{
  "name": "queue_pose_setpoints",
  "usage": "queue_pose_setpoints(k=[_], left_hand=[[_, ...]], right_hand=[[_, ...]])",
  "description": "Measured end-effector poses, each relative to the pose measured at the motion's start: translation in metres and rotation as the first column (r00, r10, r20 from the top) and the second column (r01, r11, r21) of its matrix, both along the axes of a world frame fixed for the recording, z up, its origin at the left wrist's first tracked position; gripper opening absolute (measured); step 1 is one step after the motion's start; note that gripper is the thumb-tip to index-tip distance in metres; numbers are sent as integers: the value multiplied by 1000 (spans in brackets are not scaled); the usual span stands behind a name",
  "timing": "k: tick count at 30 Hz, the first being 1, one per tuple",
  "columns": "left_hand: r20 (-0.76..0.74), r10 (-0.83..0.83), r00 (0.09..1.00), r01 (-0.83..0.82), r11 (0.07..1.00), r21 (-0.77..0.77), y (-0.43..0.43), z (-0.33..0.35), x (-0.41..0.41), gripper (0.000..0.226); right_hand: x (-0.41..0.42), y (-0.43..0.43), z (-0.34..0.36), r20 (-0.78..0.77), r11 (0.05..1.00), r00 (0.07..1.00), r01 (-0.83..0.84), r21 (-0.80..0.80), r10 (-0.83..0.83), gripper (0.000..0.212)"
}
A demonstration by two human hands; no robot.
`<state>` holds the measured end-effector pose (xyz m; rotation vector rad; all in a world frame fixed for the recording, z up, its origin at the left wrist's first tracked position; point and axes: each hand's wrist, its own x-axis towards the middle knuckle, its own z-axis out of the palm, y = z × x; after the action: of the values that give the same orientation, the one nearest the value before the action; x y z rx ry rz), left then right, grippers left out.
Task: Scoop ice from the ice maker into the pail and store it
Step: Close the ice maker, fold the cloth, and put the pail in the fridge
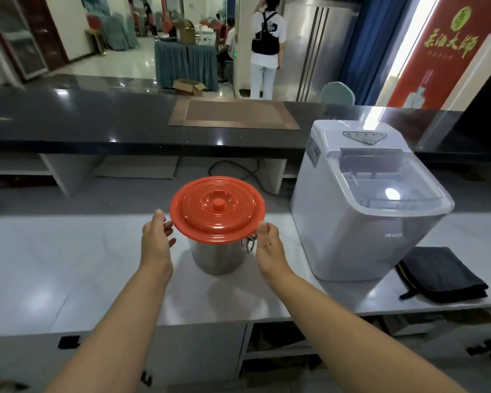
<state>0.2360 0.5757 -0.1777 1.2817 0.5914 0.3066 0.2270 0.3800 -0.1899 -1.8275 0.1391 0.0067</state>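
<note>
Left forearm comes in from bottom left, left hand (156, 236) raised over the white counter (68, 265), palm facing right, thumb up, fingers loosely spread and nearly straight. Its fingertips are at the left edge of the red lid (217, 208), not wrapped round it.

Steel pail (216, 258) stands upright on the counter between the two hands, with the lid on top and wider than the pail body. A metal handle ring (248, 245) hangs on the pail's right side, just left of the right hand.

Right hand (268, 245) mirrors the left, palm facing left, thumb at the lid's right rim. Its fingers are tucked behind the hand and under the rim, so I can't tell if they grip. Right forearm runs in from bottom right.

Beyond the hands, a dark upper counter (68, 120) has a brown placemat (233, 113) on it, and a black cable (238, 168) lies under it. Farther back a person (265, 46) stands facing away.

Right of the right hand, near but apart, a white ice maker (363, 199) sits on the counter with its clear lid shut. Nothing lies between it and the pail. Right of the ice maker and nearer the front edge is a folded black cloth (440, 273). A red banner (448, 46) is at far upper right.
</note>
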Motion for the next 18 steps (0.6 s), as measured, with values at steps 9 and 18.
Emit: queue_pose_setpoints(k=[9, 18], left_hand=[[51, -238, 970, 242, 965, -98, 14, 15, 36, 35], [118, -419, 900, 435, 863, -258, 12, 22, 51, 36]], right_hand=[[20, 21, 9, -188, 970, 982, 73, 231, -29, 66], [27, 37, 7, -215, 910, 969, 194, 367, -120, 50]])
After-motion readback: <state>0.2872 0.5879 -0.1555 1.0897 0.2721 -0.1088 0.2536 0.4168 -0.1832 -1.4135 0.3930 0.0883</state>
